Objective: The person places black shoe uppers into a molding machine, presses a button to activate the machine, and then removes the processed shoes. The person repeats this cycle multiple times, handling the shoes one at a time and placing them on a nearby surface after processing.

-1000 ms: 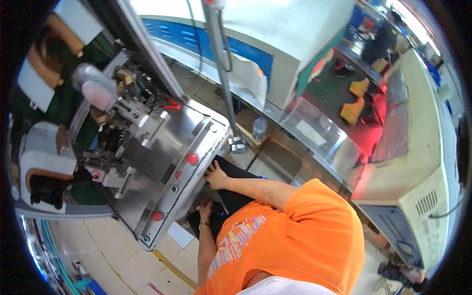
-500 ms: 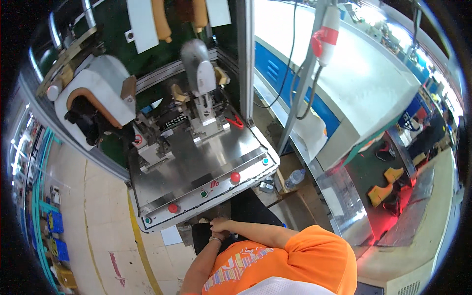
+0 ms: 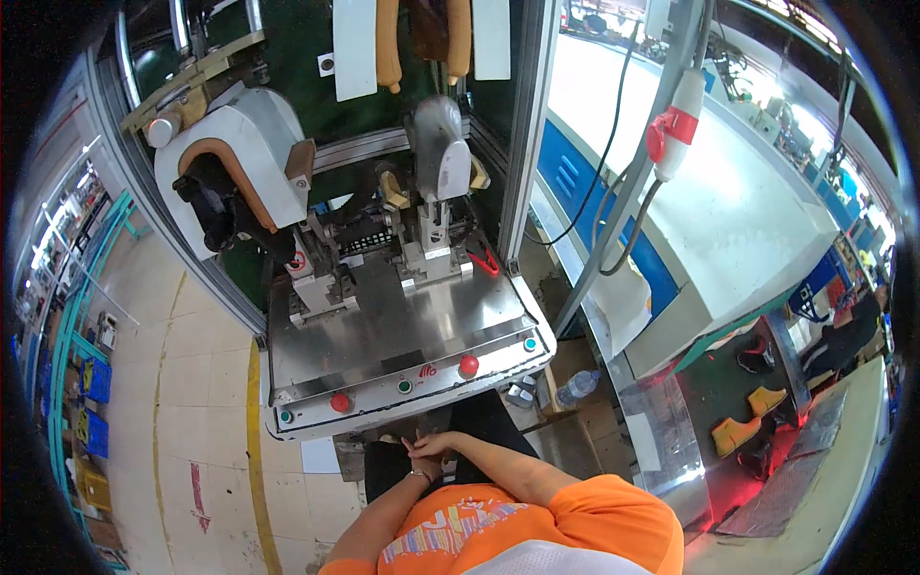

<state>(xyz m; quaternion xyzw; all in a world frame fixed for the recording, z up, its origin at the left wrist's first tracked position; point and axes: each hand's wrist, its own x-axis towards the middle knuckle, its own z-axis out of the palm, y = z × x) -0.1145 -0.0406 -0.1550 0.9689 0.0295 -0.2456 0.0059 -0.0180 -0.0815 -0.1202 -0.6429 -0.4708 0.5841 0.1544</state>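
Observation:
My right hand (image 3: 436, 445) lies over my left hand (image 3: 427, 467) above my dark-trousered lap, just in front of the machine's near edge. The right fingers are folded round the left hand; the left fingers are mostly hidden. No tool or part shows in either. A bracelet (image 3: 420, 474) circles my left wrist. Nearest to them is the machine's control panel (image 3: 436, 386), with red and green buttons. At the machine's left station, a black shoe upper (image 3: 213, 206) sits beneath a white arched pad (image 3: 264, 125). The right station carries a bare metal shoe-last form (image 3: 443, 149).
A red-handled tool (image 3: 486, 263) lies on the metal plate (image 3: 383, 335). To the right stand a post with a red-and-white plug (image 3: 676, 129) and a white-and-blue machine (image 3: 709, 192). Yellow boots (image 3: 736, 436) lie under red light. A plastic bottle (image 3: 578, 386) is beside my leg.
My view has shifted, so the machine appears farther right. Both hands stay together in my lap, with the fingers slightly rearranged. The shoe upper remains at the left station.

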